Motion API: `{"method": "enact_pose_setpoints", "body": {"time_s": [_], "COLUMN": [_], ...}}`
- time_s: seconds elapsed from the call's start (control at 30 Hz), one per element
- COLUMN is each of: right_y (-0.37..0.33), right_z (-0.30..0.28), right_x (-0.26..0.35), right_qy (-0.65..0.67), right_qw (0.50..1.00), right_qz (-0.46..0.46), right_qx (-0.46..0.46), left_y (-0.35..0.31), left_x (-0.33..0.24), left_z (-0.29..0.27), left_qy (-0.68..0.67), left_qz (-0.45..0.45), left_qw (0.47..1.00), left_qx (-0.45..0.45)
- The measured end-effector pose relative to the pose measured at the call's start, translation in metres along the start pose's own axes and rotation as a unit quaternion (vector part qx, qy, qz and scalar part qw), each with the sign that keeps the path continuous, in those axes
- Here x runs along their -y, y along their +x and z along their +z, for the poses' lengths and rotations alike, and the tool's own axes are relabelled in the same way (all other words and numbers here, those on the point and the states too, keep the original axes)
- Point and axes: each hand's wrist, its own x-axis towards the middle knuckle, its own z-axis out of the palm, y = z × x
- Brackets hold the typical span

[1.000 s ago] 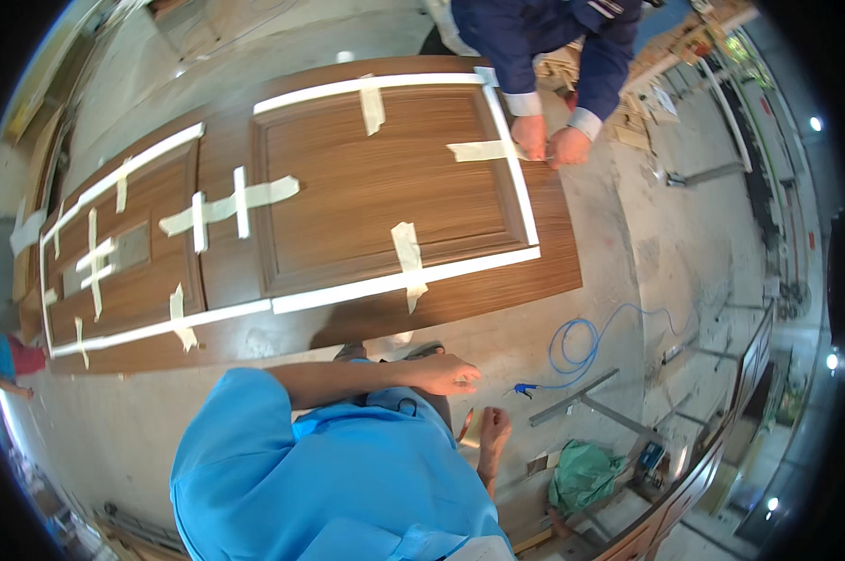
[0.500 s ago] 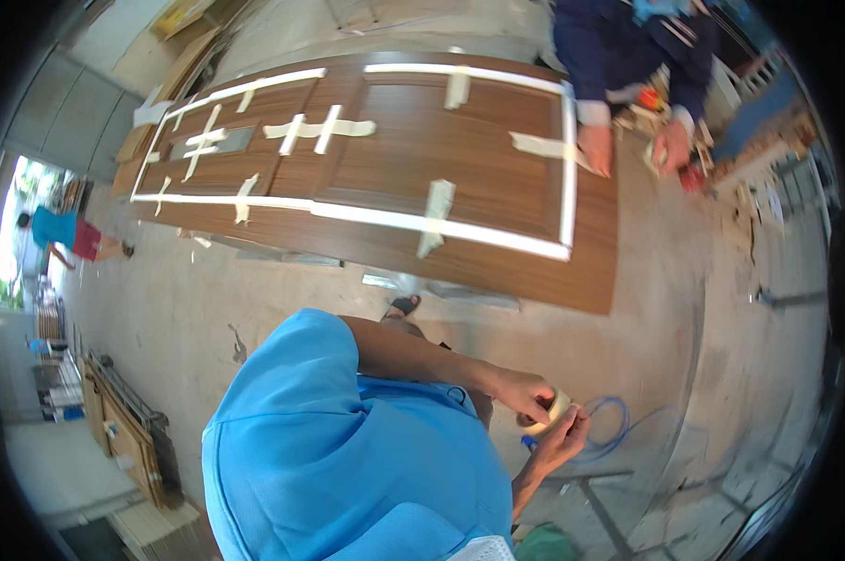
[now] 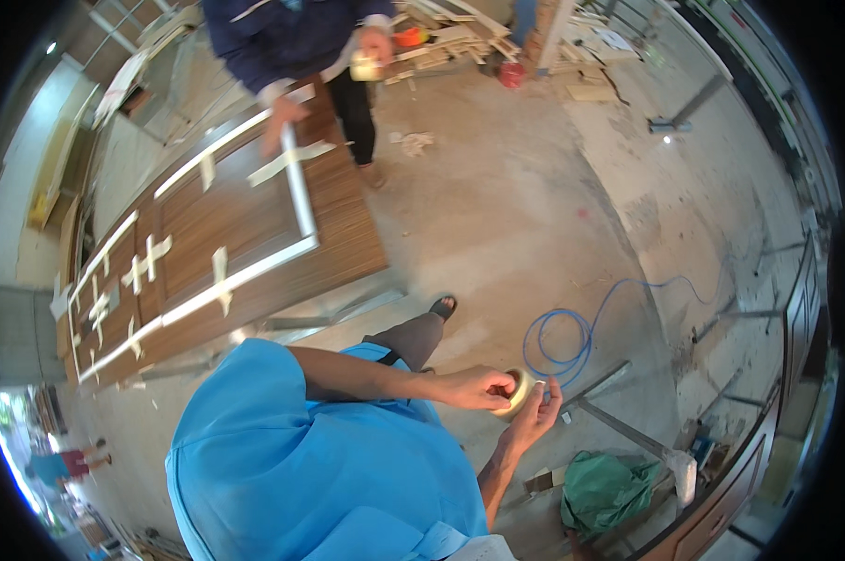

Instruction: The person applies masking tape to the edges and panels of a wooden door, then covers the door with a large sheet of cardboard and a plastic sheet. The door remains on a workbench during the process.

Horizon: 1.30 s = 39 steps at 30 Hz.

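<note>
In front of my blue shirt, my left hand (image 3: 483,389) is closed round a roll of cream masking tape (image 3: 518,393), fingers hooked into its ring. Close beside the roll is my right hand (image 3: 533,417), its thumb and fingers pinched at what looks like the tape's loose end. A brown wooden door panel (image 3: 347,248) lies raised off the floor at the left. White strips (image 3: 245,273) frame its face, with short pieces of masking tape (image 3: 221,271) across them.
At the panel's far end a co-worker in a dark jacket (image 3: 282,42) rests one hand on it and holds another tape roll (image 3: 366,65). Blue hose (image 3: 586,341) coils on the floor. A green bag (image 3: 609,491) and metal stands (image 3: 619,430) are at right; wood scraps (image 3: 460,42) lie behind.
My view has swung right, so the panel now sits further left. The co-worker has straightened up, one hand raised with a tape roll. My hands still hold the roll together.
</note>
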Motion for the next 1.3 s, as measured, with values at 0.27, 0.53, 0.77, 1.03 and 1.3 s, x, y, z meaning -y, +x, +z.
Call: {"method": "enact_pose_setpoints", "body": {"time_s": [0.27,0.53,0.77,1.03,1.3], "right_y": [0.188,0.375,0.525,0.729,0.883], "right_z": [0.029,0.134,0.227,0.343,0.539], "right_x": [0.041,0.115,0.122,0.135,0.176], "right_qy": [-0.07,-0.16,-0.265,-0.305,-0.389], "right_qw": [0.997,0.97,0.924,0.788,0.592], "right_qz": [0.024,-0.145,-0.124,-0.154,-0.288], "right_qx": [-0.035,0.113,0.245,0.512,0.644], "left_y": [0.184,0.318,0.387,0.335,0.236], "left_x": [-0.005,-0.113,-0.129,0.01,0.099], "left_z": [-0.089,-0.26,-0.403,-0.599,-0.509], "left_qy": [-0.073,-0.076,-0.078,0.05,-0.126], "left_qz": [0.009,-0.004,0.032,-0.155,-0.374], "left_qw": [0.997,0.991,0.973,0.779,0.423], "left_qx": [0.022,-0.106,-0.214,-0.606,-0.816]}}
